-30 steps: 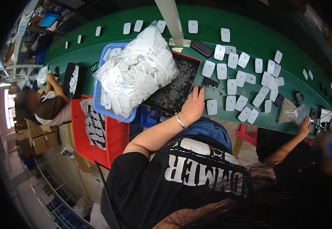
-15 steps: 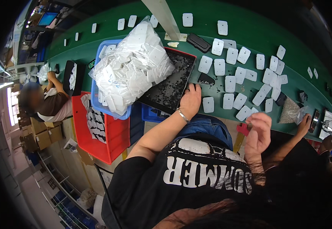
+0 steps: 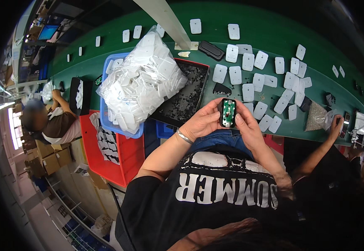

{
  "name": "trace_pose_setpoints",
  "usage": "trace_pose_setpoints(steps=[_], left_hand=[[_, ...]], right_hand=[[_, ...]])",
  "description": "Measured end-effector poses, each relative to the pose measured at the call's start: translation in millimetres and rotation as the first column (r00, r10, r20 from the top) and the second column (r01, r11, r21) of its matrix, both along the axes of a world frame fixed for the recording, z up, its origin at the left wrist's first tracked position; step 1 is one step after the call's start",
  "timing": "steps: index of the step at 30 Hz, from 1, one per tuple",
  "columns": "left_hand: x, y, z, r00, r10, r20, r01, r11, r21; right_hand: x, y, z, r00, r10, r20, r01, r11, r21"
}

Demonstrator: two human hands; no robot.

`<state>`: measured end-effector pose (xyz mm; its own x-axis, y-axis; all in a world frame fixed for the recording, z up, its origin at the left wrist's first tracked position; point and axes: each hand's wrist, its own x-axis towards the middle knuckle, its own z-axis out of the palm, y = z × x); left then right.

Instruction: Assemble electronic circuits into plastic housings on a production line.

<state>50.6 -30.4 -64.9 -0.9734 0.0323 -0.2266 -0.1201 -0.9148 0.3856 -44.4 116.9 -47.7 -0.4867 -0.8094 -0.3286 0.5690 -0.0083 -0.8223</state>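
A black plastic case half with a green circuit board (image 3: 229, 113) in it is held upright between my two hands at the table's near edge. My left hand (image 3: 203, 120), with a metal bracelet at the wrist, grips its left side. The fingers of my right hand (image 3: 249, 129) close on its right side, the thumb near the lower corner. Beside my left hand lies a black tray (image 3: 181, 100) strewn with small black pieces. Just beyond the case, a small black part (image 3: 222, 88) rests on the green table.
Several white plates (image 3: 247, 92) are spread over the green table. A bulging clear bag of white plates (image 3: 146, 79) sits in a blue bin (image 3: 103, 104), above a red crate (image 3: 130, 161). A metal post (image 3: 165, 21) rises behind. Other people work at both sides.
My left hand has left the tray's edge, and my right hand has moved left to meet it. Both now hold the case with the circuit board. The view has shifted slightly.
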Motion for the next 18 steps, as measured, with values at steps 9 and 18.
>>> trace_pose_setpoints(steps=[9,18], left_hand=[[-13.0,4.3,16.7,0.998,-0.057,0.014,0.058,0.984,-0.169],[-22.5,19.4,9.0,0.995,-0.082,-0.052,0.029,0.758,-0.652]], right_hand=[[0.4,12.4,-2.5,0.989,-0.044,-0.138,0.057,0.994,0.092],[8.2,30.6,-3.2,0.972,-0.145,0.187,0.137,0.989,0.053]])
